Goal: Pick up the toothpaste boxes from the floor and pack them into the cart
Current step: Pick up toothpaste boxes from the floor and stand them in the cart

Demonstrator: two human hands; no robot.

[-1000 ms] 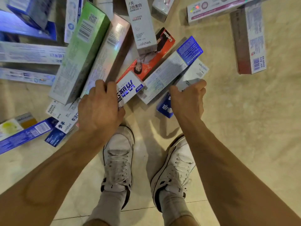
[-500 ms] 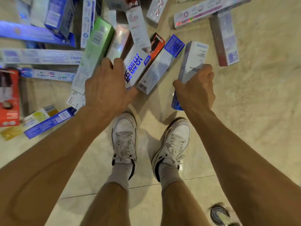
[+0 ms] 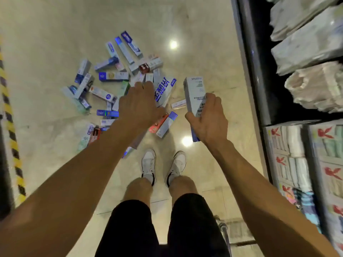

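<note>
A: Both grips have come up off the floor since half a second ago. The person stands now and the pile sits far below.

B: State of the left grip (image 3: 141,104)?

A: Clenched over a flat white carton (image 3: 164,89) with big blue lettering. It is glossy card, long and rectangular, and its far end points away.

B: Right grip (image 3: 209,119)?

A: Wrapped round a pale grey carton (image 3: 194,93), held nearly on end. A blue end pokes out below the palm. There is small print on the face, too blurred to read.

B: Other toothpaste boxes (image 3: 104,93)?

A: Criss-crossed heap on the floor (image 3: 46,52) ahead of the left arm. Mostly blue and white, some mint green and red, and a few with a foil sheen.

B: Floor texture?

A: Polished beige stone with two light glares.

B: Cart?

A: Only a chrome tube (image 3: 225,236) shows at the bottom edge. Cannot tell what it belongs to.

B: Surroundings?

A: Dark metal shelf (image 3: 256,71) on the right holds plastic-wrapped paper packs (image 3: 306,43). Yellow-black striped tape (image 3: 11,127) runs down the left edge. White lace-up shoes (image 3: 148,164) are below the hands.
</note>
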